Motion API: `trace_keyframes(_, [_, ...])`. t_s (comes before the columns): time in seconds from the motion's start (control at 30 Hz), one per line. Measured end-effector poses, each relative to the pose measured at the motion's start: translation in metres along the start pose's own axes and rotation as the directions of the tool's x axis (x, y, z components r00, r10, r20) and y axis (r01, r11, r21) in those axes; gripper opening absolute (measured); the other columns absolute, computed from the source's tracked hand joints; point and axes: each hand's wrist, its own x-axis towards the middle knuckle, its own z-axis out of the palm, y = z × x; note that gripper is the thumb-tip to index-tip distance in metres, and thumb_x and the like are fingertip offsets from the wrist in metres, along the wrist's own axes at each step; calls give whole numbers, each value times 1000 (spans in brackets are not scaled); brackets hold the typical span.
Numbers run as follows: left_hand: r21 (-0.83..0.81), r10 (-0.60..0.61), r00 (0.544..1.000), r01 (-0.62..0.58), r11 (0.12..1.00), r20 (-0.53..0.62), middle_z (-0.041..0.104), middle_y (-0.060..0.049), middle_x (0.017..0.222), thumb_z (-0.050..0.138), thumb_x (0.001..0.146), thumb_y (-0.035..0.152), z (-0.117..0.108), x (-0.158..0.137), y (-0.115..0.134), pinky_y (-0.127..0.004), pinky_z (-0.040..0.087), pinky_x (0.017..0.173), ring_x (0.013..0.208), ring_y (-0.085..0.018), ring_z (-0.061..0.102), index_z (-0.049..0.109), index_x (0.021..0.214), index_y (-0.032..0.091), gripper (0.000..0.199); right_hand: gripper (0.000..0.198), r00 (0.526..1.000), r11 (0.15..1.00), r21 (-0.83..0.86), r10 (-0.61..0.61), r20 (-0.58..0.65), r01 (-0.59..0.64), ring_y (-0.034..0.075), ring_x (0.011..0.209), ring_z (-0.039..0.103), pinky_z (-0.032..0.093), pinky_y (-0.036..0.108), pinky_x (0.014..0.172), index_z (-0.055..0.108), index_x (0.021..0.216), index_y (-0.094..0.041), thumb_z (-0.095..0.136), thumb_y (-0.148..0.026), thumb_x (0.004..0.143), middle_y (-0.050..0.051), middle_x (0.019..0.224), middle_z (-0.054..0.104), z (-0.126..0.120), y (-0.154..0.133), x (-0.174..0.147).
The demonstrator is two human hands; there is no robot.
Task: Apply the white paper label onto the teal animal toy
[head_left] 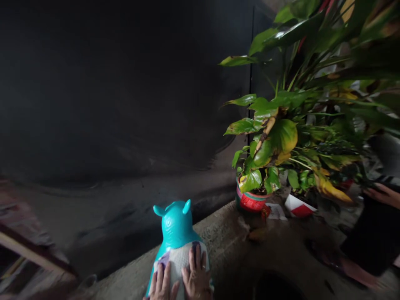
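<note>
A glossy turquoise animal-shaped figure with two small ears stands low in the middle of the head view, its back towards me. Over its back lies a white textured cloth with purple patches; whether it is cloth or paper towel is hard to tell. My left hand rests flat on the cloth's left side, fingers stretched forward. Beside it, my right hand presses flat on the right part with its fingers spread. Neither hand grips anything. The lower part of the figure is out of frame.
A dark wall rises ahead. On the right, a leafy plant grows in a red and green pot, near a white and red pot. A person's hand shows at the right edge. Wooden planks lean at lower left.
</note>
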Motion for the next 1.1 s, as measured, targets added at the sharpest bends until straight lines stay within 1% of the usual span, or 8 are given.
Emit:
trace_keyframes(0.1, [6, 37, 999, -37, 999, 0, 9, -1, 163, 21, 95, 40, -3, -32, -2, -58, 28, 116, 151, -24, 10, 18, 151, 27, 57, 62, 998, 998, 5, -56, 30, 55, 37, 143, 28, 50, 63, 96, 26, 150, -33, 40, -56, 94, 4, 159, 19, -10, 8, -42])
trace_keyframes(0.23, [-68, 121, 992, -118, 991, 41, 5, 0, 163, 31, 94, 39, -7, -80, -9, -59, 20, 120, 152, -24, 6, 17, 151, 29, 60, 75, 990, 989, -40, -142, -3, 142, 38, 145, 21, 33, 58, 115, 36, 147, -10, 36, -62, 94, 19, 158, 20, -11, 26, -101])
trace_keyframes(0.4, [-144, 119, 988, -104, 984, 95, 5, 3, 162, 39, 90, 35, -5, -103, -20, -58, 16, 121, 152, -24, 4, 20, 150, 33, 63, 77, 978, 980, -34, -196, -68, 194, 43, 146, 14, 37, 59, 112, 40, 146, -8, 26, -64, 94, 18, 160, 16, 8, 39, -138])
trace_keyframes(0.53, [-189, 84, 992, -64, 980, 98, 6, 2, 163, 36, 91, 35, -3, -88, -23, -62, 15, 121, 152, -25, 3, 18, 151, 34, 62, 71, 985, 974, -153, -170, -21, 164, 46, 142, 25, 41, 65, 104, 40, 146, -15, 25, -61, 95, 15, 160, 18, 0, 25, -117])
trace_keyframes(0.7, [-307, 22, 989, 23, 951, 143, 4, 1, 164, 29, 95, 45, -13, -49, -19, -67, 17, 118, 152, -27, 3, 16, 151, 33, 59, 57, 980, 956, -269, -61, 191, 112, 40, 146, 18, 43, 67, 98, 21, 152, -28, 24, -48, 99, 4, 162, 9, -35, -12, -48])
trace_keyframes(0.87, [-370, -16, 987, 76, 926, 163, 4, -1, 164, 26, 96, 48, -22, -2, -17, -67, 21, 117, 152, -27, 5, 12, 152, 32, 61, 56, 978, 945, -302, -65, 198, 124, 36, 149, 10, 37, 68, 103, 14, 152, -30, 27, -45, 100, 1, 163, 0, -45, -40, 10])
trace_keyframes(0.97, [-386, -15, 987, 76, 919, 160, 2, 1, 164, 24, 96, 50, -21, 15, -17, -66, 22, 117, 152, -25, 4, 9, 152, 33, 61, 55, 982, 943, -303, -95, 164, 141, 35, 149, 11, 34, 68, 107, 14, 152, -29, 26, -44, 101, 1, 163, 1, -41, -41, 20])
trace_keyframes(1.1, [-382, -14, 988, 71, 921, 151, 1, 2, 164, 24, 96, 48, -15, 14, -16, -66, 19, 118, 152, -25, 2, 10, 153, 33, 61, 56, 981, 934, -324, -101, 167, 152, 35, 149, 10, 33, 65, 110, 15, 152, -27, 29, -43, 100, 3, 163, 2, -38, -34, 13])
